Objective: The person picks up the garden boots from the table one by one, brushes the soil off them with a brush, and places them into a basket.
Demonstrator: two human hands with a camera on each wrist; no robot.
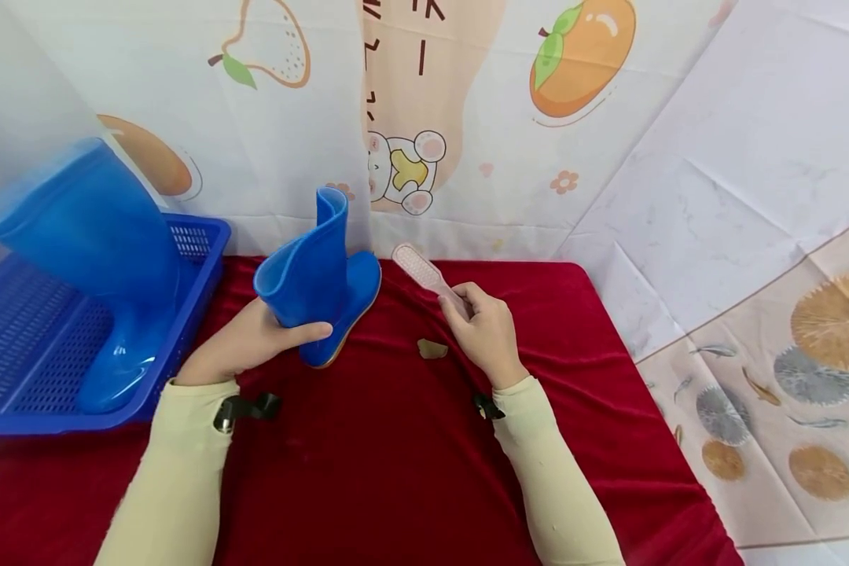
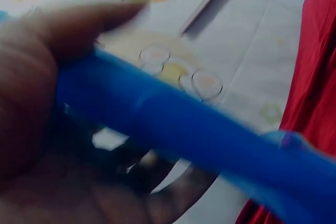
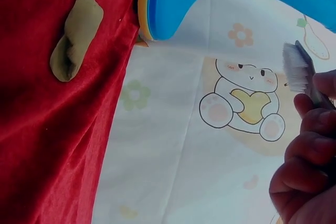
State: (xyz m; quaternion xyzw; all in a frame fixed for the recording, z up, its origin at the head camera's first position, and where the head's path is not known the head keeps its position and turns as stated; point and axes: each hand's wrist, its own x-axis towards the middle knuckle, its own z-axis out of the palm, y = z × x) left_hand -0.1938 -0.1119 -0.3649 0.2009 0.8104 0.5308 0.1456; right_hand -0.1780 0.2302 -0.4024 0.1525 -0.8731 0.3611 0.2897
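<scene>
My left hand (image 1: pixel 251 342) grips a blue rain boot (image 1: pixel 310 271) by its shaft, thumb across the near side. The boot's opening faces up and to the left, and its pale-edged sole shows toward the right. In the left wrist view the blurred boot shaft (image 2: pixel 173 116) lies between thumb and fingers. My right hand (image 1: pixel 486 334) holds a scrubbing brush (image 1: pixel 419 269) by its handle, apart from the boot. White bristles (image 3: pixel 295 69) show in the right wrist view. On the cloth near that hand lies a small olive-tan lump (image 1: pixel 432 349).
To the left, a blue plastic basket (image 1: pixel 215 263) holds a second, glossy blue boot (image 1: pixel 123 251). Dark red cloth (image 1: pixel 368 472) covers the table. A white printed curtain (image 1: pixel 495 181) hangs along the back edge, with a patterned sheet (image 1: pixel 750 354) on the right.
</scene>
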